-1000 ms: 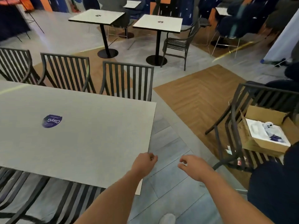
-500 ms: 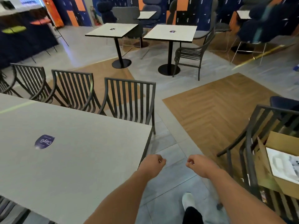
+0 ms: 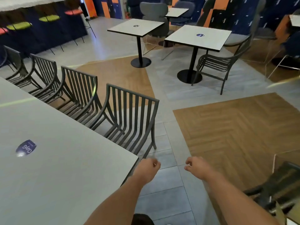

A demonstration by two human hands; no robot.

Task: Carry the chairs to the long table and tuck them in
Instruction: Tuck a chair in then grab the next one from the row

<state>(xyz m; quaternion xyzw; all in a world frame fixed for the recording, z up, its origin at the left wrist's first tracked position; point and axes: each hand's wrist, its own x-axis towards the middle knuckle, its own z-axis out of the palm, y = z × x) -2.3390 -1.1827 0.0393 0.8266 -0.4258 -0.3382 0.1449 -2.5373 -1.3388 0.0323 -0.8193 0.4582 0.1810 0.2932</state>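
Both hands hang in front of the body over the grey floor tiles (image 3: 164, 181), and neither holds or touches anything. The left hand (image 3: 146, 170) has its fingers curled loosely inward, thumb resting against them; it floats just off the corner of the long table (image 3: 61, 159), at about 3 o'clock from that corner. The right hand (image 3: 197, 168) is likewise loosely curled, its fingertips bent toward the left hand, with a clear gap between the two.

The nearest chair (image 3: 129, 116) stands at roughly 11 o'clock from the left hand, near but apart from it, its seat partly under the table edge. It is dark metal, with thin vertical slats that curve from the back down into the seat, and arms that sweep outward. A second chair (image 3: 79, 93) and a third chair (image 3: 45, 75) of the same slatted make line up beyond it along the table's far side. A loose chair (image 3: 219, 64), same design, sits well off at 1 o'clock from the right hand, beside a small square table (image 3: 199, 37) on a black pedestal.

The long table's top is smooth, matte, pale grey, with a purple sticker (image 3: 26, 147).
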